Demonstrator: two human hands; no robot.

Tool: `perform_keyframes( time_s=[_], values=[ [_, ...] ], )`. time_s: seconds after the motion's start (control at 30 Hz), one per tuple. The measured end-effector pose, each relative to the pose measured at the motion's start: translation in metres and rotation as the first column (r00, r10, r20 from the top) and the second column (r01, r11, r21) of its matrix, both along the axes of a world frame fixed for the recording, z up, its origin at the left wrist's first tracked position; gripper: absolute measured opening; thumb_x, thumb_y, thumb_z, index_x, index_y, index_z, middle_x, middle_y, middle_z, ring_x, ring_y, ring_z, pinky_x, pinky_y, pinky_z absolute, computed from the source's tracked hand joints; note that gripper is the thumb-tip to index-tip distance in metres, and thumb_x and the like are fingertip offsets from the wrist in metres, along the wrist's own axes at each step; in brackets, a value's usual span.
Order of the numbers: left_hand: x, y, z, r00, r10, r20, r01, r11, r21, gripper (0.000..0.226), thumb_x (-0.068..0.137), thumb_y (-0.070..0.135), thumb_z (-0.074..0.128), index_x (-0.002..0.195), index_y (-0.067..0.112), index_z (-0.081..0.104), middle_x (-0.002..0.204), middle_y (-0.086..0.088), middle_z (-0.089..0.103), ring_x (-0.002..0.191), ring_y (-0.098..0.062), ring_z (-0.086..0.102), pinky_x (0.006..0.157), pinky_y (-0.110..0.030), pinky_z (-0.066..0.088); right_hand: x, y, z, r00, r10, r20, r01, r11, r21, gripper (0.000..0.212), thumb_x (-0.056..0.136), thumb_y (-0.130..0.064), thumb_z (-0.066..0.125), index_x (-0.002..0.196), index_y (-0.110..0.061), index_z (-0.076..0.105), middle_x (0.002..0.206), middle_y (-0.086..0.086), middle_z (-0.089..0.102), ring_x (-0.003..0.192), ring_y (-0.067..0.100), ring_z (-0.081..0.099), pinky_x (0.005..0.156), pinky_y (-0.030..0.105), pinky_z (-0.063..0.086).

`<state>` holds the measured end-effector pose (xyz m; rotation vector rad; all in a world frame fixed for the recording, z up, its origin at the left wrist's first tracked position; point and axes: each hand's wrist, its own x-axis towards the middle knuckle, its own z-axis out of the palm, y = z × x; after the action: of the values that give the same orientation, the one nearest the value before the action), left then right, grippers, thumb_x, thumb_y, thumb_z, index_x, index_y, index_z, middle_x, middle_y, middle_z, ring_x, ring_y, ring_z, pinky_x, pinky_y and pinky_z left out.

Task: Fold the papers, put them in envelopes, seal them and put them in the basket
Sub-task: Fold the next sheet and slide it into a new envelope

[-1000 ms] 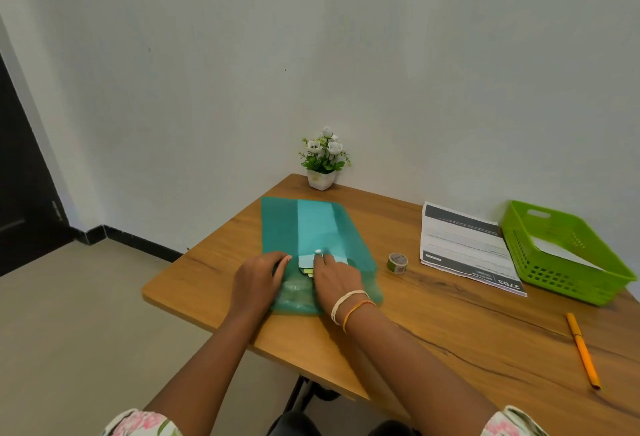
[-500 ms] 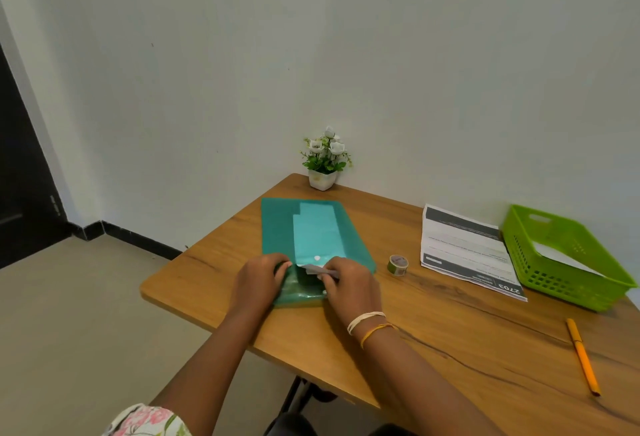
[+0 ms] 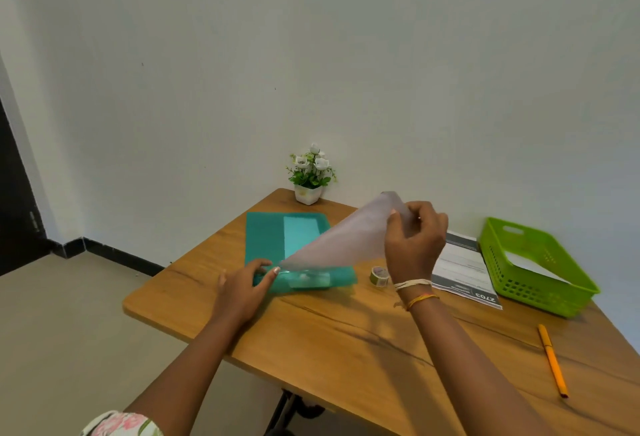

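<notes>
Your right hand (image 3: 414, 240) pinches a translucent white sheet (image 3: 346, 241), perhaps an envelope; your left hand (image 3: 244, 285), fingers flat, presses the teal plastic folder (image 3: 266, 238) beneath. Folding, sealing and basketing remain.

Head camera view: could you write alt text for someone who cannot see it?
A person's right hand pulls a pale sheet out of a teal folder on a wooden table, while the left hand presses the folder's near edge. To the right lie a tape roll, a printed paper, a green basket and an orange pen.
</notes>
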<state>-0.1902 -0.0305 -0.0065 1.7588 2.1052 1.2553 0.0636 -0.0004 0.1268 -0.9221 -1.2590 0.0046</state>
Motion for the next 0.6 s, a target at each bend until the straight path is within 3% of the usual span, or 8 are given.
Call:
perform_keyframes(
  time_s=[0.1, 0.23, 0.33, 0.4, 0.47, 0.53, 0.6],
  values=[
    [-0.002, 0.002, -0.001, 0.999, 0.014, 0.029, -0.016, 0.998, 0.068, 0.033, 0.097, 0.042, 0.049, 0.128, 0.030, 0.055, 0.116, -0.001, 0.067, 0.108, -0.022, 0.061, 0.101, -0.049, 0.037, 0.009, 0.002, 0.005, 0.991, -0.005, -0.135, 0.002, 1.000, -0.024, 0.007, 0.079, -0.017, 0.060, 0.084, -0.014, 0.056, 0.075, -0.006, 0.046, 0.073, 0.023, 0.046, 0.062, 0.028, 0.037],
    [0.005, 0.001, -0.003, 0.940, 0.087, -0.331, -0.071, 0.996, 0.058, 0.051, 0.087, 0.025, 0.066, 0.135, 0.028, 0.050, 0.138, -0.006, 0.052, 0.129, -0.026, 0.048, 0.105, -0.068, 0.021, 0.014, 0.003, 0.000, 0.984, 0.032, -0.173, -0.044, 0.997, -0.063, 0.007, 0.085, -0.021, 0.058, 0.085, -0.018, 0.052, 0.074, 0.002, 0.049, 0.071, 0.025, 0.047, 0.059, 0.030, 0.038],
    [0.016, -0.003, -0.002, 0.850, 0.025, -0.526, 0.054, 0.989, 0.134, 0.046, 0.078, 0.021, 0.074, 0.123, 0.023, 0.062, 0.136, -0.009, 0.055, 0.131, -0.028, 0.048, 0.104, -0.069, 0.020, 0.015, 0.003, -0.013, 0.992, 0.022, -0.127, -0.033, 0.996, -0.089, 0.007, 0.089, -0.020, 0.059, 0.090, -0.015, 0.055, 0.079, 0.006, 0.053, 0.072, 0.025, 0.050, 0.060, 0.029, 0.039],
    [0.026, -0.006, -0.004, 0.829, -0.068, -0.555, 0.168, 0.977, 0.132, 0.036, 0.086, 0.031, 0.060, 0.122, 0.026, 0.063, 0.135, -0.002, 0.057, 0.131, -0.022, 0.049, 0.109, -0.063, 0.016, 0.014, 0.000, -0.020, 0.995, -0.008, -0.096, 0.000, 0.996, -0.089, 0.010, 0.091, -0.018, 0.061, 0.095, -0.010, 0.058, 0.083, 0.006, 0.055, 0.075, 0.024, 0.052, 0.061, 0.031, 0.043],
    [0.040, -0.008, -0.004, 0.826, -0.203, -0.525, 0.255, 0.966, 0.029, 0.048, 0.089, 0.046, 0.036, 0.129, 0.029, 0.058, 0.138, 0.005, 0.055, 0.135, -0.016, 0.044, 0.112, -0.055, 0.008, 0.012, -0.001, -0.026, 0.997, -0.033, -0.071, 0.027, 0.995, -0.093, 0.010, 0.090, -0.015, 0.062, 0.097, -0.008, 0.060, 0.086, 0.001, 0.055, 0.079, 0.025, 0.054, 0.062, 0.035, 0.048],
    [0.055, -0.010, -0.004, 0.837, -0.272, -0.475, 0.242, 0.962, -0.126, 0.067, 0.085, 0.060, 0.017, 0.141, 0.034, 0.043, 0.149, 0.010, 0.042, 0.143, -0.012, 0.029, 0.116, -0.052, -0.001, 0.010, -0.003, -0.032, 1.000, -0.025, -0.008, 0.024, 0.997, -0.072, 0.007, 0.088, -0.012, 0.063, 0.095, -0.009, 0.062, 0.086, -0.001, 0.057, 0.081, 0.025, 0.055, 0.065, 0.038, 0.049],
    [0.066, -0.010, -0.003, 0.851, -0.258, -0.457, 0.172, 0.960, -0.221, 0.077, 0.080, 0.067, 0.006, 0.147, 0.037, 0.031, 0.153, 0.010, 0.035, 0.145, -0.013, 0.022, 0.116, -0.055, -0.003, 0.009, -0.008, -0.039, 0.994, 0.016, 0.107, -0.012, 0.999, -0.039, 0.006, 0.085, -0.012, 0.062, 0.090, -0.010, 0.064, 0.084, 0.001, 0.060, 0.081, 0.021, 0.055, 0.069, 0.028, 0.048]
  ],
)
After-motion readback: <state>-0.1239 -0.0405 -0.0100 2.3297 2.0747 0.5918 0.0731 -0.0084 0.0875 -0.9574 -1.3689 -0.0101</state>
